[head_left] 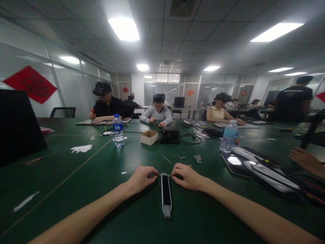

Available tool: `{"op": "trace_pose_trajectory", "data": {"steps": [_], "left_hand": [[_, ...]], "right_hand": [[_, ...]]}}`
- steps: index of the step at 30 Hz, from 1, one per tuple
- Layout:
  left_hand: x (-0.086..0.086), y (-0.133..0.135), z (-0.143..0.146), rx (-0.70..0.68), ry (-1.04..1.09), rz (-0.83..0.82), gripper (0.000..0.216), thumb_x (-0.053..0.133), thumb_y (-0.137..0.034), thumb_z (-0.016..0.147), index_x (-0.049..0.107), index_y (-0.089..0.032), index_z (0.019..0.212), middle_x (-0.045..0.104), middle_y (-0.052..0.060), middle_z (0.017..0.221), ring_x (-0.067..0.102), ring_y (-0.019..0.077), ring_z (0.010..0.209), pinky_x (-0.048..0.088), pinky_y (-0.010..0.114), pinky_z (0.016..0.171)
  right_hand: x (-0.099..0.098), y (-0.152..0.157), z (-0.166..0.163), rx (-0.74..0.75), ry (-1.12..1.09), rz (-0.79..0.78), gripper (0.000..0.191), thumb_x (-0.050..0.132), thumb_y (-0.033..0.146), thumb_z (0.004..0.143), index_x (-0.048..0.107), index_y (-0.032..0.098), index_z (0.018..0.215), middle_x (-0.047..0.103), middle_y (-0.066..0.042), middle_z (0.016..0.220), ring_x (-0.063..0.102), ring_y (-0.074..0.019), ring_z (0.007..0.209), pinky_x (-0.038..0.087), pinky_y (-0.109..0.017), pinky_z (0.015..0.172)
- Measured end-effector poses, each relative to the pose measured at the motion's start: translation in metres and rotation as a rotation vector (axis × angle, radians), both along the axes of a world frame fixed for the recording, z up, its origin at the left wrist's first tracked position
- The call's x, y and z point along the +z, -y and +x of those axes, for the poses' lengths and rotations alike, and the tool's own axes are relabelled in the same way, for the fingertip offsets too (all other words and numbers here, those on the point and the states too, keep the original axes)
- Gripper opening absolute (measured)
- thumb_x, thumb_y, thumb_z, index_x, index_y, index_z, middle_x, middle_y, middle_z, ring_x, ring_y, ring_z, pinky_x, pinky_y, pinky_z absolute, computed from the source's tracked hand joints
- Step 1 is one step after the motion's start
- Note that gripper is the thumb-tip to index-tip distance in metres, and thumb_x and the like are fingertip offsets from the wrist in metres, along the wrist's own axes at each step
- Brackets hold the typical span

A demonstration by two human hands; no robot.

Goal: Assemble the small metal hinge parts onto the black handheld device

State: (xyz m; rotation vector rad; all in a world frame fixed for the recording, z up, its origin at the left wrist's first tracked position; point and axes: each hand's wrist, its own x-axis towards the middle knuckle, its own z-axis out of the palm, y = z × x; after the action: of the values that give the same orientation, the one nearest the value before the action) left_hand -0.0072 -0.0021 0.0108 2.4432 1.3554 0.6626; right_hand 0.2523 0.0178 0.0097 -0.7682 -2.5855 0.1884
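A narrow black strip-like object (pixel 166 189) with a pale outline and a grey end piece toward me lies lengthwise on the green table in front of me. My left hand (pixel 142 178) is at its far end on the left, thumb and fingertips pinched together. On the opposite side my right hand (pixel 187 176) pinches in the same way, its fingertips close to the same far end. Something thin and small seems to show at the fingertips, too small to name.
Ahead stand a water bottle (pixel 118 130), a small open box (pixel 149 138) and a black device (pixel 169 135) with cables. To the right are a larger bottle (pixel 228 137), a white-and-black bag-like item (pixel 269 173) and another person's hand (pixel 304 161). Several people sit across the table.
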Motion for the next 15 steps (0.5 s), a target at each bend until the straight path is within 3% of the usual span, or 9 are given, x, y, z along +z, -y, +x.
{"op": "trace_pose_trajectory", "data": {"steps": [15], "left_hand": [[0.0030,0.0033,0.0010,-0.037,0.046,0.037,0.014,0.066,-0.021,0.085,0.074,-0.020,0.097,0.074,0.000,0.089,0.065,0.0151,0.074,0.048,0.023,0.072]], "right_hand": [[0.0036,0.0015,-0.0001,0.012,0.010,-0.014,0.014,0.056,0.019,0.090,0.069,0.014,0.094,0.062,-0.008,0.094,0.059,-0.0156,0.083,0.050,-0.026,0.072]]}}
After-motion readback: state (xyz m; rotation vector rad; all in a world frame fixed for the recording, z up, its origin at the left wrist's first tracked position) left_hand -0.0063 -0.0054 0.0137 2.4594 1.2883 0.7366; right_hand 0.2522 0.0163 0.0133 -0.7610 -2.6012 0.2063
